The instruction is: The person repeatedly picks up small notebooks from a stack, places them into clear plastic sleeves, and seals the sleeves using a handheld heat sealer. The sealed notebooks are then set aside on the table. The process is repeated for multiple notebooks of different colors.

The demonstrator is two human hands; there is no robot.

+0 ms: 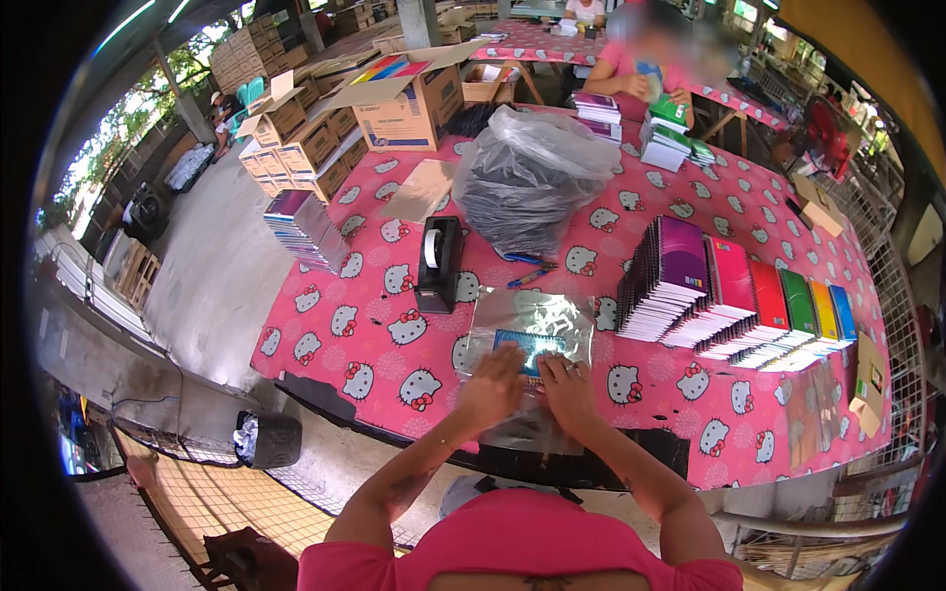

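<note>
A blue spiral notebook (528,341) lies with a clear plastic bag (552,311) around or under it; glare hides which. My left hand (496,384) is closed on the notebook's near left part, fingers bent over its cover. At the near right corner, my right hand (566,388) grips it too and wears a ring. More clear plastic (532,429) lies beneath my wrists at the table's near edge. Beyond the bag are pens (532,271) and a black tape dispenser (439,264) with a roll in it.
Rows of spiral notebooks (680,281) in several colours stand at the right. A stack of notebooks (304,231) rises at the left edge. A large bag of black items (532,182) and an open carton (406,108) sit farther back. Across the table a person (650,74) handles green notebooks (668,126).
</note>
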